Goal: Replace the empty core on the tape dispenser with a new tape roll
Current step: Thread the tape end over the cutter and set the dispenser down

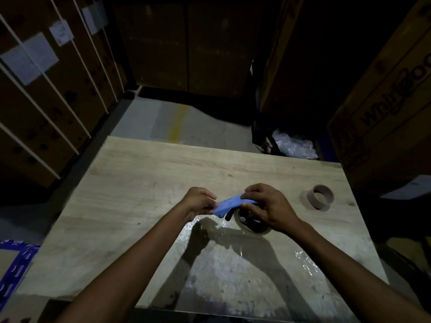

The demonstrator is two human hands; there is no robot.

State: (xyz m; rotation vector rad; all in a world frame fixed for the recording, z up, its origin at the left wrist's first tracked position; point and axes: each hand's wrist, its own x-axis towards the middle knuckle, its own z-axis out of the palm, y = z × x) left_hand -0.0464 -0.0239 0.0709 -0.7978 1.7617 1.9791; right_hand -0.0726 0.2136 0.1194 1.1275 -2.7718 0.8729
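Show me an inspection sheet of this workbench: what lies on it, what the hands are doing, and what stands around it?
Surface: wooden table, its near part covered in shiny clear film.
Job's things: blue tape dispenser held in both hands; tape roll under it, seemingly mounted; empty core lies apart on the right.
Clutter: nothing seen.
Hands: left hand pinches the dispenser's end; right hand grips it over the roll.
Cables: nothing seen.
Surroundings: strapped cardboard boxes on the left, printed carton on the right, crumpled plastic wrap behind the table.

head-worn view, facing down, table point(140, 173) close
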